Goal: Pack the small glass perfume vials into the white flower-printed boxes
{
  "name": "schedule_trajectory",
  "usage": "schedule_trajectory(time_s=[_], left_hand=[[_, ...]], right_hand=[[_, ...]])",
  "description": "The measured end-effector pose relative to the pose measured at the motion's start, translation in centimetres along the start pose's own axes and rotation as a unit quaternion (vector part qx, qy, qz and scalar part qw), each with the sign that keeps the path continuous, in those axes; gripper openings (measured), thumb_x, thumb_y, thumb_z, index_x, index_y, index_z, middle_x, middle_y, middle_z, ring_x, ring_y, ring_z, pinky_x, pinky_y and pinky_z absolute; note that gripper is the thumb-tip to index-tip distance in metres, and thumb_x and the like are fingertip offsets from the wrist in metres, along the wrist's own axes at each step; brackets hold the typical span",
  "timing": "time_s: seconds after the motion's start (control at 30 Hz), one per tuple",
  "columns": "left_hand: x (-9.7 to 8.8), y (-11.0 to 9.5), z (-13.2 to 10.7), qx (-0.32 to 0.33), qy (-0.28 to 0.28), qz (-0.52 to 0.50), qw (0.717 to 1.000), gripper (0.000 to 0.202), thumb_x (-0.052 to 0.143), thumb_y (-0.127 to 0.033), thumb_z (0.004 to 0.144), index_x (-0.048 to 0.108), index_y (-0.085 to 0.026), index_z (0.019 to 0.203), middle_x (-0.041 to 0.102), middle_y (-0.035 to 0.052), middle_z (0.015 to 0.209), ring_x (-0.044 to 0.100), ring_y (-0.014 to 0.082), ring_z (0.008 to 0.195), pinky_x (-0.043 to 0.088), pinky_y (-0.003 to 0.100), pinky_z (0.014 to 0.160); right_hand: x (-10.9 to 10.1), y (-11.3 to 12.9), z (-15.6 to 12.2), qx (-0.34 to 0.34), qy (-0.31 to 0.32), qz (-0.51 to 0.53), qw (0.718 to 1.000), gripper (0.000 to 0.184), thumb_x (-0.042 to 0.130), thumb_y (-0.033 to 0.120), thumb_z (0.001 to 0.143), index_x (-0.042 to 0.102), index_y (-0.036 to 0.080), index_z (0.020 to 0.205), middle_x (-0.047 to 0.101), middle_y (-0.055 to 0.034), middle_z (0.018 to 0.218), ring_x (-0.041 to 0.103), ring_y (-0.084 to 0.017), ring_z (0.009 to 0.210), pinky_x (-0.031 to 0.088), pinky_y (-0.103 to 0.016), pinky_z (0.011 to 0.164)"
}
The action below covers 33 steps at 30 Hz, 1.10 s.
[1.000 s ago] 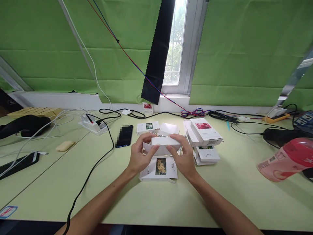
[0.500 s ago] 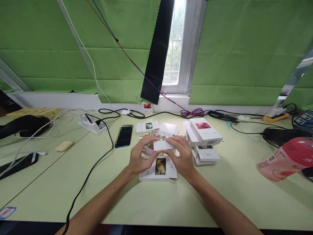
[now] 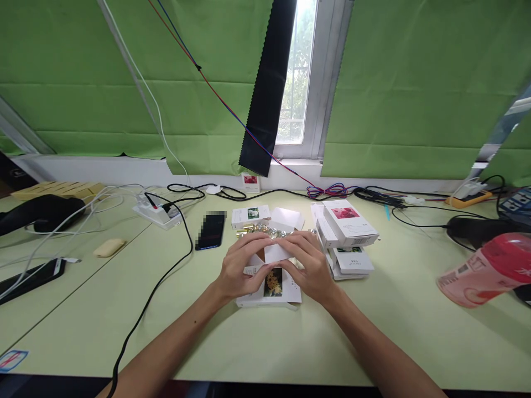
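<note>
Head view: a pale green table (image 3: 373, 342) under green blinds (image 3: 415, 83) is crowded with gear. A black cable (image 3: 154, 287) snakes from a power strip (image 3: 155, 213) toward the near edge, a dark phone (image 3: 211, 230) lies left of centre, and a second phone (image 3: 29, 277) sits at the far left near a yellow bar (image 3: 109, 247). A stack of white boxes (image 3: 348, 232) with a rose picture on top stands just right of the hands, and a pink bottle (image 3: 485, 270) lies tipped on its side well to the right. Foil sachets (image 3: 265, 229) and a white-flower box (image 3: 250, 215) lie just behind the hands. At the table's centre, the left hand (image 3: 237, 269) and right hand (image 3: 312, 266) meet over a carton (image 3: 277, 252), the fingers of both clamped on its ends and covering much of it. The carton is small, white and plain, one flap showing at the left. It is held low over a flat box (image 3: 274, 287) bearing a yellow flower picture, which lies on the table between the wrists.
</note>
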State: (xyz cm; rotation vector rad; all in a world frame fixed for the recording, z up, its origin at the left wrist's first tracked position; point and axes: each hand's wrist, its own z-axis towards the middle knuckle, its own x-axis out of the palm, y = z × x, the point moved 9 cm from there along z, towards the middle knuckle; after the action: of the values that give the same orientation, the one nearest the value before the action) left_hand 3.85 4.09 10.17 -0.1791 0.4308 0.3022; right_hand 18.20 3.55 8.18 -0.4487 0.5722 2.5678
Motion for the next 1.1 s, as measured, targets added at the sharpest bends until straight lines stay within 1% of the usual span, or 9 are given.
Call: schedule_trajectory(time_s=[0.3,0.57,0.63,0.77,0.83,0.9,0.97,1.03,1.1], left_hand=[[0.2,0.0,-0.3,0.014,-0.001,0.019,1.000,0.054,0.074,-0.016,0.079,0.057,-0.022,0.131,0.074,0.0105,0.106,0.072,0.0270,0.100,0.062,0.041,0.084],[0.1,0.8,-0.2,-0.034,0.001,0.025,0.999,0.049,0.073,-0.025,0.082,0.054,-0.024,0.127,0.073,0.0103,0.107,0.071,0.0298,0.102,0.061,0.044,0.080],[-0.5,1.1,-0.4,-0.042,-0.042,0.021,0.998,0.054,0.074,-0.030,0.081,0.050,-0.026,0.130,0.069,0.0116,0.114,0.068,0.0312,0.106,0.059,0.048,0.084],[-2.7,1.8,-1.3,-0.043,-0.186,0.031,0.981,0.055,0.070,-0.036,0.082,0.045,-0.030,0.130,0.054,0.0101,0.120,0.062,0.0292,0.108,0.056,0.051,0.089],[-3.0,2.1,-1.6,-0.050,-0.208,0.050,0.976,0.050,0.067,-0.035,0.083,0.046,-0.029,0.127,0.052,0.0093,0.115,0.061,0.0273,0.105,0.057,0.047,0.084],[-2.9,1.9,-1.7,-0.053,-0.196,0.074,0.976,0.043,0.067,-0.031,0.083,0.049,-0.026,0.121,0.055,0.0089,0.109,0.061,0.0260,0.099,0.057,0.043,0.080],[-2.1,1.3,-1.3,-0.037,-0.146,0.081,0.985,0.035,0.067,-0.024,0.083,0.053,-0.024,0.115,0.060,0.0075,0.101,0.063,0.0240,0.091,0.056,0.039,0.075],[-0.2,0.4,-0.8,-0.006,-0.048,0.057,0.997,0.029,0.065,-0.017,0.084,0.056,-0.023,0.111,0.065,0.0053,0.091,0.064,0.0214,0.082,0.055,0.035,0.071],[2.4,-0.5,-0.7,0.012,0.087,0.011,0.996,0.023,0.064,-0.017,0.085,0.059,-0.022,0.108,0.067,0.0052,0.086,0.065,0.0203,0.078,0.054,0.033,0.068]], right_hand=[[0.5,-0.2,0.0,0.011,0.018,0.015,1.000,0.037,0.066,0.023,0.096,0.064,0.028,0.132,0.072,-0.0071,0.104,0.060,-0.027,0.102,0.053,-0.046,0.089],[0.1,-0.6,0.1,0.041,-0.008,0.038,0.998,0.026,0.069,0.024,0.093,0.070,0.026,0.119,0.071,-0.0064,0.095,0.060,-0.026,0.095,0.055,-0.044,0.082],[-0.3,-0.7,0.2,0.051,-0.025,0.038,0.998,0.022,0.070,0.025,0.092,0.070,0.026,0.115,0.071,-0.0062,0.093,0.060,-0.025,0.093,0.055,-0.043,0.080],[-1.3,-1.5,0.2,0.084,-0.079,0.028,0.993,0.019,0.071,0.026,0.091,0.070,0.025,0.110,0.070,-0.0059,0.093,0.060,-0.025,0.090,0.053,-0.041,0.077],[-1.9,-2.0,0.0,0.108,-0.106,0.021,0.988,0.018,0.071,0.026,0.091,0.070,0.025,0.108,0.069,-0.0058,0.092,0.059,-0.024,0.089,0.053,-0.039,0.075],[-2.3,-2.5,-0.2,0.134,-0.126,0.013,0.983,0.016,0.071,0.026,0.091,0.070,0.025,0.107,0.069,-0.0058,0.093,0.059,-0.024,0.091,0.052,-0.038,0.075],[-2.7,-2.9,-0.5,0.155,-0.143,0.002,0.978,0.015,0.071,0.027,0.091,0.069,0.024,0.106,0.068,-0.0060,0.095,0.059,-0.024,0.092,0.052,-0.038,0.076],[-3.1,-3.2,-0.7,0.170,-0.161,-0.007,0.972,0.015,0.070,0.030,0.092,0.068,0.024,0.106,0.067,-0.0059,0.095,0.059,-0.024,0.093,0.051,-0.038,0.078],[-3.4,-3.5,-1.0,0.181,-0.178,-0.010,0.967,0.016,0.069,0.032,0.092,0.067,0.024,0.106,0.067,-0.0055,0.094,0.059,-0.024,0.092,0.051,-0.039,0.079]])
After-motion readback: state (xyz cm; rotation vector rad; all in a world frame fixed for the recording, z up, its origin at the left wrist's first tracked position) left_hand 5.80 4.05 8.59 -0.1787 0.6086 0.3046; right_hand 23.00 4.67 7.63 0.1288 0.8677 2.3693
